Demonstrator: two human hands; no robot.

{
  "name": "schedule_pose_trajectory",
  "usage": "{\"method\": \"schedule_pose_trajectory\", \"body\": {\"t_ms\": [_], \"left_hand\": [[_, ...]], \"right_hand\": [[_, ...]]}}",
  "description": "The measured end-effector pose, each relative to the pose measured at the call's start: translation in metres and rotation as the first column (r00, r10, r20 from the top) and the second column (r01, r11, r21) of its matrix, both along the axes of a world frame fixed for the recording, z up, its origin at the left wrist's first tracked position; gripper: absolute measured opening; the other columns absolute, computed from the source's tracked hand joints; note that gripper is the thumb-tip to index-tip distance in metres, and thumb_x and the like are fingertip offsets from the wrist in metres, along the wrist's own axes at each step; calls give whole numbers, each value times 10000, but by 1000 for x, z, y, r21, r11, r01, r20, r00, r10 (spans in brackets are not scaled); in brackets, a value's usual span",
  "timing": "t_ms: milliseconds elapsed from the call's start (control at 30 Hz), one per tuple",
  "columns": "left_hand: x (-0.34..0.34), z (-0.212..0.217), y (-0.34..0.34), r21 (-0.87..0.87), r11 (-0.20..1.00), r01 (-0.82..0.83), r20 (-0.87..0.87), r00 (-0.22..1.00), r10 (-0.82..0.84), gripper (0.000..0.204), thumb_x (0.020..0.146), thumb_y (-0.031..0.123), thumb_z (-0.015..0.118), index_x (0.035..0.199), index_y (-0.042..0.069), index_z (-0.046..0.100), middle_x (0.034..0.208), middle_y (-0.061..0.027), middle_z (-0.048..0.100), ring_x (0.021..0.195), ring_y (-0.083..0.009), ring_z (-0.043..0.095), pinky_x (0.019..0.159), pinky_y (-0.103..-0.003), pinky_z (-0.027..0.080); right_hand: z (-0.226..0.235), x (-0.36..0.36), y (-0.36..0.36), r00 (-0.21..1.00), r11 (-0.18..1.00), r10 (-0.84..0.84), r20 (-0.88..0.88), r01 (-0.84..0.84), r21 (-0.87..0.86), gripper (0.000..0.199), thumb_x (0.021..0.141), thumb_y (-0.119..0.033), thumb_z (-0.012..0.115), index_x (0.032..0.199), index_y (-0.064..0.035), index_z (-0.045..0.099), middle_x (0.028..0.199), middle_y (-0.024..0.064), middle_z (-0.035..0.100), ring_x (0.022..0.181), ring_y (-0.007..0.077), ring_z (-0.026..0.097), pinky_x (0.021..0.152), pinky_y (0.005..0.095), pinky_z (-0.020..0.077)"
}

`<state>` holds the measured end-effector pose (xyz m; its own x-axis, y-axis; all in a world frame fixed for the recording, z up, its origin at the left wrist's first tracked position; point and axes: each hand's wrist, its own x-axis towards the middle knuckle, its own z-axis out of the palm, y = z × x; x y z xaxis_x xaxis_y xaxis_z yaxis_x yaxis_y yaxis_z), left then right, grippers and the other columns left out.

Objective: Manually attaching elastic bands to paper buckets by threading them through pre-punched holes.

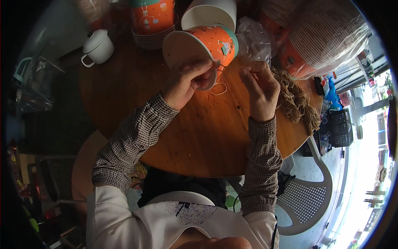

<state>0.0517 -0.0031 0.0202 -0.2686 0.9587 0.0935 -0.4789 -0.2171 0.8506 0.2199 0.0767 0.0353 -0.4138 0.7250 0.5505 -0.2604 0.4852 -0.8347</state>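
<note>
Orange paper cup [211,43], thin string [219,88]

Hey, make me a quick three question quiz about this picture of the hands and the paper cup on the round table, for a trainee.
1. True or false: the left hand grips the rim of the orange paper cup.
2. What lies on the wooden table just right of the right hand? A: a bundle of tan string; B: a pair of scissors; C: a plate.
3. Fill in: the white mug with a lid stands at the table's far ____ side.

Key: 1 true; 2 A; 3 left.
</note>
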Motion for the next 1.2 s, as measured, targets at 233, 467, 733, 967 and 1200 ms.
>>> {"method": "schedule_pose_trajectory", "body": {"t_ms": [233,467,733,967,1200], "left_hand": [[5,6,-8,17,1000,27,-28,999,-26,232,920,197,594,1000,-12,656,780,17,579,700,-52,522,626,-198,445],[4,3,-10,62,988,139,-486,869,-92,194,928,151,584,1017,-8,652,906,-7,641,818,-57,584,732,-194,493],[0,2,-7,72,996,52,-340,940,-24,179,923,162,573,1004,20,646,880,8,639,759,-33,534,661,-194,434],[2,5,-7,82,996,19,-314,949,7,167,938,172,531,930,36,627,864,16,611,778,-47,553,705,-215,460],[4,4,-7,93,994,58,-293,956,-28,167,948,166,541,955,26,632,858,-3,642,783,-48,596,671,-191,491]], "right_hand": [[9,-6,-13,987,946,-78,142,28,323,114,750,-3,723,850,-42,686,847,25,568,757,122,532,672,246,452],[2,-6,-8,988,983,-24,154,-5,186,114,761,-25,733,867,-50,701,866,18,562,781,101,547,686,232,455],[-2,-6,-4,972,944,226,63,-203,-259,138,852,-51,673,960,35,673,947,39,625,835,106,603,773,249,490],[-6,-9,-6,955,914,295,-7,-285,-289,152,839,-42,685,980,6,653,875,25,658,814,95,609,772,249,501],[-15,-14,-4,979,973,190,73,-178,-145,126,822,-70,710,883,-12,616,850,1,644,735,60,577,663,231,487]]}}
